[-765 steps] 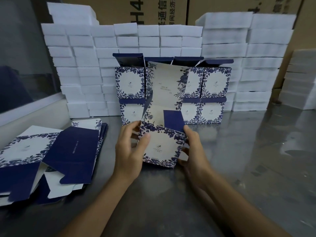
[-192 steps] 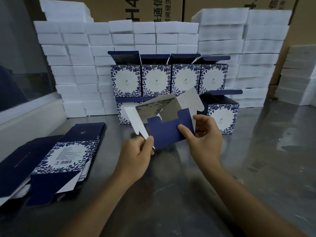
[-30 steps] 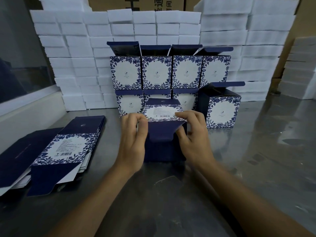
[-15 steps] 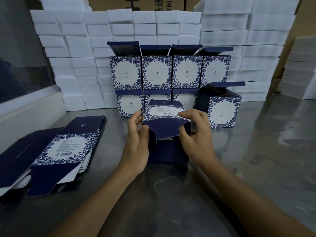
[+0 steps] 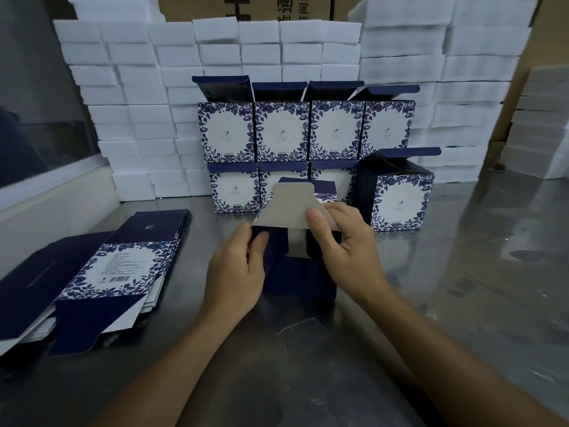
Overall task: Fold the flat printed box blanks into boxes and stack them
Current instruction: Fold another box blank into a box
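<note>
A half-folded navy cardboard box [image 5: 300,274] stands on the grey metal table [image 5: 431,303], near its middle. The left hand [image 5: 235,272] grips the box's left wall, thumb against the navy side. The right hand [image 5: 348,251] pinches its raised grey-white flap [image 5: 288,209], thumb on the flap's inner face. Flat blue-and-white floral box blanks [image 5: 101,272] lie stacked at left. Folded floral boxes [image 5: 283,134] stand in two rows behind, before white foam blocks [image 5: 138,87].

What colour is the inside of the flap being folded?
Plain pale grey-white flap, unprinted, seen in the head view.
</note>
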`<state>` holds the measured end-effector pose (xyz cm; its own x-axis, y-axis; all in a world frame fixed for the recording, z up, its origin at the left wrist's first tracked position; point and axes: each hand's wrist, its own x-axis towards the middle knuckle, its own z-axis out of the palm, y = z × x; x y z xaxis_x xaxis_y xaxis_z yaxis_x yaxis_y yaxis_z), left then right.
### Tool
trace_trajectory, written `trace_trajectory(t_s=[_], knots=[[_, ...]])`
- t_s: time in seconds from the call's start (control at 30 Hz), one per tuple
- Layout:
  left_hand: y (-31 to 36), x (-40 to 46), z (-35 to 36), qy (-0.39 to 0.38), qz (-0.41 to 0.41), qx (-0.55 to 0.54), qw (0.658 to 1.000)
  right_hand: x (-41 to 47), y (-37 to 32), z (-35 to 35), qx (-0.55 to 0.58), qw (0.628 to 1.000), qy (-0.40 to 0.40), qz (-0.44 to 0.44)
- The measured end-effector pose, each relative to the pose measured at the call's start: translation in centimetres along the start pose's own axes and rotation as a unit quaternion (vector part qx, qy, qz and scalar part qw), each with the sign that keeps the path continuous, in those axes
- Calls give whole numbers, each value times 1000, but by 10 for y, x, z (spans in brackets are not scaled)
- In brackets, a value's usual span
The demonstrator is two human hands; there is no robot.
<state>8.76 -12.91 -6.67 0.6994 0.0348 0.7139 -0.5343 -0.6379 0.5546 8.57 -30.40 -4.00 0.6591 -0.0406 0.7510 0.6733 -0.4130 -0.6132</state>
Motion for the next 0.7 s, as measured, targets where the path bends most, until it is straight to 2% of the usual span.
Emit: trace_trajectory(t_s=[0.13, 0.3, 0.53, 0.7], knots=[[-3, 1, -1, 0, 6, 7, 1000, 0, 5, 1, 10, 1000, 11, -10], [-14, 0, -5, -145, -5, 70, 987, 3, 12, -1, 29, 999, 13, -5], [-15, 1, -4, -148, 11, 85, 985, 3, 18, -1, 33, 999, 6, 14], [-13, 1, -6, -270, 31, 221, 937, 3, 14, -4, 40, 999, -1, 18]])
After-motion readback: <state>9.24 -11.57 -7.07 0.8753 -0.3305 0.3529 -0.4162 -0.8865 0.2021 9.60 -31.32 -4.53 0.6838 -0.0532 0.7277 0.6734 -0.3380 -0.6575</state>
